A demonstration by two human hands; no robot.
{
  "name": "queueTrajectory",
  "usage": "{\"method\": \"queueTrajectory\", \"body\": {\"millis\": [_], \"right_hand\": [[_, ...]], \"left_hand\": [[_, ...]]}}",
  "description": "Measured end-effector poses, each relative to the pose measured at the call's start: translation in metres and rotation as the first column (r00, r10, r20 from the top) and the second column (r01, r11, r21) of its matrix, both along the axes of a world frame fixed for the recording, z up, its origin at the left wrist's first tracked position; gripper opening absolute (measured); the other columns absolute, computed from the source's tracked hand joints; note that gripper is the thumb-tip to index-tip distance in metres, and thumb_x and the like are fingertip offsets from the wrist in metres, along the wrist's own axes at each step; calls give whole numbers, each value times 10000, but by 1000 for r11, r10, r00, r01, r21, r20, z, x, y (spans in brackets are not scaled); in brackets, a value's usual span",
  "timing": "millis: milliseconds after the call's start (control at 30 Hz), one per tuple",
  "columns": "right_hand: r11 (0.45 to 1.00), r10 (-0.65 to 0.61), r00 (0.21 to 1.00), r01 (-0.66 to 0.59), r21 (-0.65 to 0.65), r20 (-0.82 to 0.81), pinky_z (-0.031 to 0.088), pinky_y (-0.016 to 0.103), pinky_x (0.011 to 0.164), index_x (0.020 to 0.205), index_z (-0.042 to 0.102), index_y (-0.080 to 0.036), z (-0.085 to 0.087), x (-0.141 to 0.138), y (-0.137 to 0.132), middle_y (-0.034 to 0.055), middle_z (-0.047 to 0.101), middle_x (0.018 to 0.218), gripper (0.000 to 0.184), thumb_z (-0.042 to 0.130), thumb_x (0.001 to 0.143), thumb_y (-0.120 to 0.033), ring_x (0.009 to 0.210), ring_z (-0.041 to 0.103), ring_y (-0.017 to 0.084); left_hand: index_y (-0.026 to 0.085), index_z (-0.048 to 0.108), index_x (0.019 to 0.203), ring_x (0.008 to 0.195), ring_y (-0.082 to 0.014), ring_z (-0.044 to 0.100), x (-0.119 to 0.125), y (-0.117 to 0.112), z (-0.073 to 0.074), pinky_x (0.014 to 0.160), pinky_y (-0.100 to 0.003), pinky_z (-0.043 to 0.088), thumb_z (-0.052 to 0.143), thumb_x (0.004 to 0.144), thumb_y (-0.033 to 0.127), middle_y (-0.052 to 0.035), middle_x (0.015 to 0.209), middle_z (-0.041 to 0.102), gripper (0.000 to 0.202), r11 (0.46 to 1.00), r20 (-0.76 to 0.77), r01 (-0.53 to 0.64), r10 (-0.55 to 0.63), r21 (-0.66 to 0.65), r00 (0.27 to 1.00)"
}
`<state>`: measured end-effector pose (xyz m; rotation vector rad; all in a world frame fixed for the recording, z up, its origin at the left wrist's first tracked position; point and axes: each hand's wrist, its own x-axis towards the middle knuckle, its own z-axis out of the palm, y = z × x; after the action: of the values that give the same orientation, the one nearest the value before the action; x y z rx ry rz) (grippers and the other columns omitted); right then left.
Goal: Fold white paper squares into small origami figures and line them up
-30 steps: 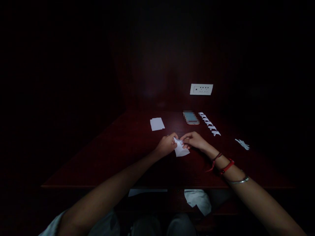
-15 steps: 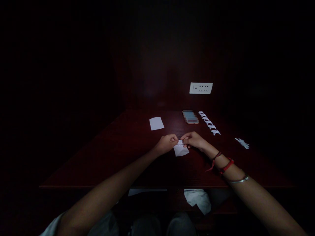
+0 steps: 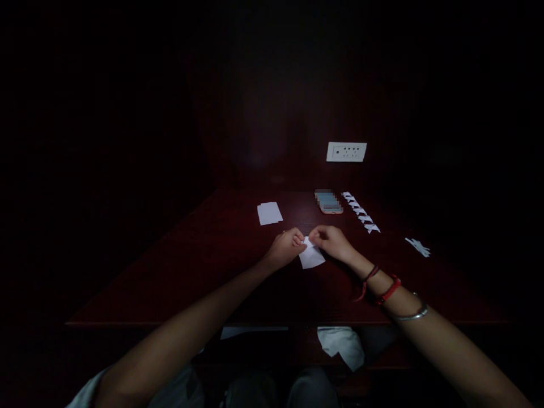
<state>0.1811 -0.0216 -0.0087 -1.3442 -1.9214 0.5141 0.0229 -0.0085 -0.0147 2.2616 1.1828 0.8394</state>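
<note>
A small white sheet of paper (image 3: 312,258) is between my hands over the middle of the table, with creases across it. My left hand (image 3: 289,246) pinches its upper left edge, fingers curled in. On the upper right edge, my right hand (image 3: 332,240) grips the paper between thumb and fingers. Part of the far edge is hidden behind the fingertips. Beyond the hands, to the left, lies a stack of white paper squares (image 3: 270,213). A row of folded white paper pieces (image 3: 360,212) runs along the right.
A phone (image 3: 328,202) with a blurred screen lies at the back of the dark red table (image 3: 178,266). Thin white paper strips (image 3: 419,247) lie at the right. A wall socket (image 3: 346,152) is above the table. Pale cloth (image 3: 341,344) shows below the front edge.
Both hands have shifted slightly up, and the right has moved a little left. The paper's upper part now shows more between the fingers.
</note>
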Motion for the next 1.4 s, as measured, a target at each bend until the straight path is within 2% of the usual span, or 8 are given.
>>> {"method": "queueTrajectory", "body": {"millis": [133, 333, 533, 733, 1033, 1200, 1400], "right_hand": [[991, -8, 998, 0, 132, 57, 347, 167, 560, 742, 582, -144, 7, -4, -7, 8, 592, 683, 139, 462, 687, -185, 610, 509, 82], [979, -26, 998, 12, 203, 62, 349, 178, 587, 757, 577, -148, 6, -5, -7, 15, 585, 700, 134, 468, 699, -201, 636, 510, 91], [957, 39, 997, -56, 286, 66, 346, 192, 582, 740, 547, -141, 6, -6, -6, 16, 551, 689, 116, 440, 721, -184, 627, 482, 95], [948, 45, 997, -62, 312, 59, 347, 201, 574, 721, 522, -148, 2, -7, -3, 11, 526, 669, 92, 430, 722, -158, 614, 471, 99], [914, -49, 997, 17, 405, 67, 362, 225, 618, 727, 549, -159, 4, -10, -8, 31, 550, 698, 113, 436, 735, -169, 660, 487, 124], [891, -85, 996, 80, 447, -8, 373, 232, 633, 743, 567, -169, 7, -12, -12, 31, 570, 710, 127, 444, 742, -201, 670, 507, 131], [865, -96, 993, 120, 487, -74, 379, 236, 647, 761, 569, -170, 11, -13, -15, 38, 574, 743, 142, 438, 751, -223, 699, 512, 137]], "left_hand": [[155, 507, 705, 655, -87, 500, 1, 0, 3, 649, -211, 400, 505, 657, 208, 3, 756, 501, 71, 981, 10, -50, 49, 189, 999], [151, 502, 707, 685, -92, 501, 2, 0, 5, 653, -202, 402, 465, 692, 169, -5, 767, 514, 43, 967, 30, -34, 27, 251, 999], [167, 489, 742, 768, -131, 497, 2, -3, 10, 709, -243, 387, 467, 688, 154, -1, 772, 539, 59, 930, 20, -61, 58, 363, 998], [176, 506, 760, 753, -136, 520, 1, -4, 10, 693, -238, 397, 485, 679, 158, 2, 781, 568, 86, 935, 26, -82, 78, 344, 997], [189, 554, 796, 764, -145, 544, 0, -3, 10, 711, -243, 403, 502, 697, 228, 0, 817, 599, 118, 955, 34, -90, 84, 284, 996], [197, 560, 836, 736, -124, 552, -1, -4, 12, 677, -217, 416, 505, 702, 236, 8, 820, 604, 151, 962, 118, -68, 37, 263, 992], [167, 523, 793, 695, -100, 556, 1, -9, 16, 632, -184, 432, 502, 700, 202, 3, 785, 587, 102, 969, 243, -19, -43, 246, 969]]}}
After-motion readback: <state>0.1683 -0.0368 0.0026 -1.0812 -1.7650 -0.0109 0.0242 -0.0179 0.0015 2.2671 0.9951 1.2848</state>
